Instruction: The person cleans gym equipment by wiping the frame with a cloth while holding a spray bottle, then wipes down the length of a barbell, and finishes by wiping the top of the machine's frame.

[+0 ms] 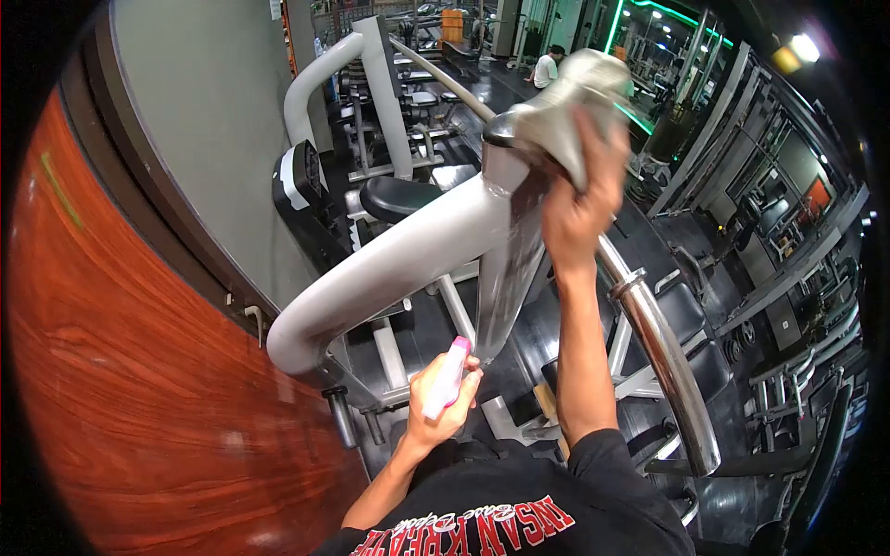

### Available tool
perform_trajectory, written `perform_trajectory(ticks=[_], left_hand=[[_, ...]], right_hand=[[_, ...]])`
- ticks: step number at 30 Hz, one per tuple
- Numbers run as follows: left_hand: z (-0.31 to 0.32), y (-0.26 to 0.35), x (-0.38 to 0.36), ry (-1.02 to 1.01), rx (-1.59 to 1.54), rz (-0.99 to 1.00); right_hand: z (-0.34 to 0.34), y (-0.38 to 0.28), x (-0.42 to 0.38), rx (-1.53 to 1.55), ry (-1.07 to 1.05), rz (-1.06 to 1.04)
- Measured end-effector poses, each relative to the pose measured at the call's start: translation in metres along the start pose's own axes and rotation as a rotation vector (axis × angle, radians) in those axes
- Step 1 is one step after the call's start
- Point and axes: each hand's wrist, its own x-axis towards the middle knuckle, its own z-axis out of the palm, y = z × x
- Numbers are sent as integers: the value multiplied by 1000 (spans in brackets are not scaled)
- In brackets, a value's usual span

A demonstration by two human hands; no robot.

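**Pale gym machine (408,255) under my cloth (575,88), small bottle (451,375) in my other hand**

The machine's thick curved frame fills the middle of the frame, running from lower left of centre to a dark-capped top at upper centre. A reddish wooden panel (139,371) covers the left side. At upper centre, well apart, a person (547,69) in a white top sits low. A shiny metal bar (672,366) slants down at lower right.

My black shirt (630,491) spreads along the bottom edge; its red, white-edged letters read "INSAN" and what looks like "KREATE", crossed by white script I can't make out for certain.

My right hand (579,208) grips the pale cloth, blurred, against the machine's top at upper centre. My left hand (431,394) is wrapped around the pink-topped bottle, just below centre; I can't read any label on it.
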Motion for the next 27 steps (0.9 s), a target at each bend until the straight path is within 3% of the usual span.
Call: perform_trajectory(ticks=[1, 3, 10, 14, 15, 18, 19, 22, 23, 27], left_hand=[[0, -1, -1, -12, 12, -16], [4, -5, -1, -13, 7, -17], [11, -6, -1, -76, 34, -12], [13, -9, -5, -75, 53, -29], [13, -8, -5, -78, 48, -23], [13, -7, -4, -54, 33, -14], [14, -7, -4, -33, 18, -14], [13, -3, -1, -17, 45, -1], [13, -2, -1, -11, 48, 0], [10, -6, -1, -26, 60, 0]], right_hand=[[13, 13, 4, -127, -16, -164], [13, 16, -13, -191, -2, -169], [-10, 55, -194, -197, -133, 234], [-23, 57, -222, -158, -96, 347], [-24, 53, -211, -134, -38, 376], [-14, 45, -141, -25, 278, 118], [-12, 36, -114, 35, 287, 126], [-11, 14, -20, -157, 114, -66], [-2, 18, -5, -88, 3, 44], [2, 12, -7, -202, -17, 18]])
